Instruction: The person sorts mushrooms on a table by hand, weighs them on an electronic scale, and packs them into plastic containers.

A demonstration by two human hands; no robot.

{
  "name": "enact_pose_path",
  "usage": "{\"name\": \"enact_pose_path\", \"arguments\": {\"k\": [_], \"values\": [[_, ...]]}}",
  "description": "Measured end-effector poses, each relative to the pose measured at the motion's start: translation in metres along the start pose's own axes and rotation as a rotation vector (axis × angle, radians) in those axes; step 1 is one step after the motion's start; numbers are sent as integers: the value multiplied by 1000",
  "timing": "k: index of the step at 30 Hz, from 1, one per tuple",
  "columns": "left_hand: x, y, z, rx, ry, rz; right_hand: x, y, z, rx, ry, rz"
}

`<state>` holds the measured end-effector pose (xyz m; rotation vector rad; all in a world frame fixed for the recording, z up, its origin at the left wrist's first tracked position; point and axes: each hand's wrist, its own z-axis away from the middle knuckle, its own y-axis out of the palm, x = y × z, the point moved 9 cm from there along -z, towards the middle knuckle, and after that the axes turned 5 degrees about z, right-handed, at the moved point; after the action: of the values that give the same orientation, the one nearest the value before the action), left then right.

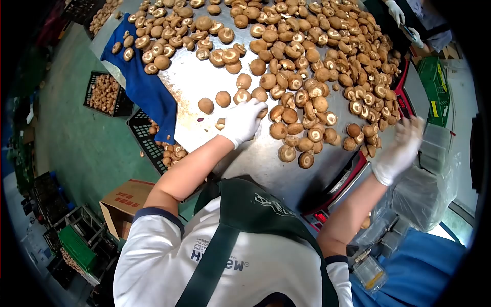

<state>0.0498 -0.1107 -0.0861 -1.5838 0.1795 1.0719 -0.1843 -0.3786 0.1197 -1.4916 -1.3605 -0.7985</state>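
Brown shiitake mushrooms point(320, 74) lie spread over the metal table point(240, 166), some cap up and some showing pale gills and stems. My left hand point(244, 122), in a white glove, reaches in at the near side of the spread. Its fingers are curled on a mushroom point(262, 112), which they partly cover. Loose mushrooms point(223, 99) sit just beyond that hand. Off to the right, my gloved right hand point(400, 151) is raised beside the table edge, close to a red scale point(404, 105). Motion smears its fingers, so their grip is unclear.
Another red scale point(327, 204) stands at the near table edge. Blue cloth point(148, 87) drapes the left side, above black crates point(146, 134) of mushrooms. A cardboard box point(125, 202) and plastic-wrapped trays point(422, 192) flank me. A co-worker's gloved hands point(404, 23) show at far right.
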Motion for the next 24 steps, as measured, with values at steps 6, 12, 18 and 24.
{"name": "enact_pose_path", "arguments": {"k": [6,12,18,24], "values": [[41,-2,30,75,-370,1414,26,42,32,177,-446,465],[42,-30,69,6,-558,1553,-52,203,164,854,-56,196],[57,-25,91,174,-542,1192,-82,261,219,1001,-457,695],[42,-19,64,341,-434,847,-87,209,189,908,366,33]]}}
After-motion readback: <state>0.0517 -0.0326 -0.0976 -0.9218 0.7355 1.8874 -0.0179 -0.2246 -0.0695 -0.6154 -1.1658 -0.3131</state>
